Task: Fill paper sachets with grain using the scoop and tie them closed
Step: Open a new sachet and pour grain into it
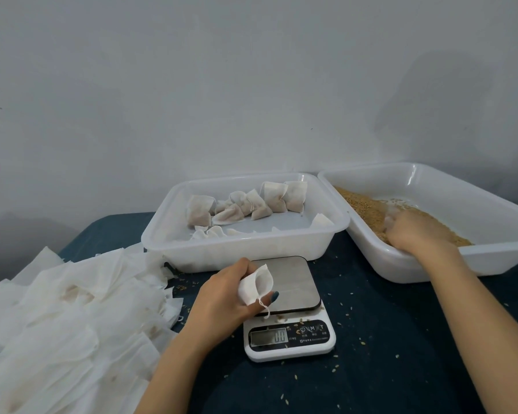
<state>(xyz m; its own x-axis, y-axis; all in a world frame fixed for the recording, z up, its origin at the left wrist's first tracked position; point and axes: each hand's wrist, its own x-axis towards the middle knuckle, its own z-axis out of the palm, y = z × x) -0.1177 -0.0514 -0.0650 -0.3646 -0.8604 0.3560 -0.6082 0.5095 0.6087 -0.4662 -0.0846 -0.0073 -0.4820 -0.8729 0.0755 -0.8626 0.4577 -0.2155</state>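
Observation:
My left hand (226, 294) holds an empty white paper sachet (256, 283) by its side, mouth spread open, just above the left edge of the scale's steel platform (293, 282); its drawstring dangles below. My right hand (416, 231) reaches into the right-hand tray (491, 255), fingers curled down in the brown grain (362, 204). A pale translucent scoop (393, 212) shows blurred at its fingertips. Whether the hand grips it is unclear.
A white tray (237, 249) behind the scale holds several filled, tied sachets (245, 204). A heap of empty sachets (72, 318) covers the table's left side. The digital scale (289, 339) sits at the centre. Stray grains dot the dark blue cloth (386, 339).

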